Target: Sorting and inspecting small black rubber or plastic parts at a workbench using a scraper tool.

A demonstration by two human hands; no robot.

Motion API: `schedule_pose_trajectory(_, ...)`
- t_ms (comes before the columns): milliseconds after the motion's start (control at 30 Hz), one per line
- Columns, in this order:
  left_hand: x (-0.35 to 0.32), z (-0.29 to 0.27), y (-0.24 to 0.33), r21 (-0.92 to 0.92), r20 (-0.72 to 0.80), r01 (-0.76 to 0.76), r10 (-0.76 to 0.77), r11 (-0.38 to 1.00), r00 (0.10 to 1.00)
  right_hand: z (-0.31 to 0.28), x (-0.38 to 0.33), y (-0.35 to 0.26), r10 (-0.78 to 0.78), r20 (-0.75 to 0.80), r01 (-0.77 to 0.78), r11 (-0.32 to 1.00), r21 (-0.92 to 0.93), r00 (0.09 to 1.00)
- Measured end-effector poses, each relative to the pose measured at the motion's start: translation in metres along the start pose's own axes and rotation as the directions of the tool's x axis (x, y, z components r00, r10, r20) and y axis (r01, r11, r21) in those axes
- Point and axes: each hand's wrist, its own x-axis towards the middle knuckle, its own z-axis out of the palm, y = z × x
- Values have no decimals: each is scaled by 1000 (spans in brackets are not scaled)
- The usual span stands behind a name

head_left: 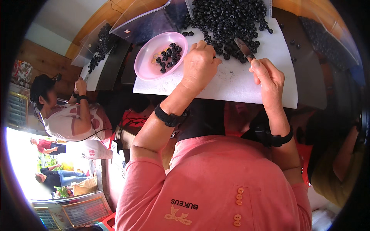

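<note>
Upper left of centre, the pink bowl [142, 57] looks light, best taken by its rim. The left hand [199, 64] has curled fingers; whether they pinch anything is unclear. Upper centre, black beads [227, 23] seem light, prone to roll: pinch singly. The right hand [268, 77] grips the stiff-looking knife [243, 48].

You get blown-out glare from the doorway [31, 159] well left of your fingers [260, 71], bright light on the sheet [235, 87] beneath them, and bowed, blackened edges all around.

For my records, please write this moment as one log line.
left hand: beside pink bowl, grip unclear; right hand: holding knife; black pieces: on white sheet and in bowl
</note>
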Motion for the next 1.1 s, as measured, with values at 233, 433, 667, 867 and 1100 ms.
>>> schedule_pose_trajectory(233,0,5,-9,310,58,-173,163,935,985,1,0,-1,-11,9,11,999,-37,1000)
schedule_pose_trajectory(433,6,7,-9,123,88,-133,122,983,989,-2,-1,6,7,-27,-7,1000,-4,1000)
schedule_pose_trajectory(667,-17,-26,13,-726,343,459,-308,512,887,6,2,4,12,-9,-13,990,-139,1000)
schedule_pose_trajectory(867,-28,-27,14,-879,445,475,-286,42,848,14,5,1,11,24,-4,955,-297,1000)
schedule_pose_trajectory(1100,-32,-20,13,-892,450,416,-250,-179,857,13,5,-3,-40,99,83,875,-476,994)
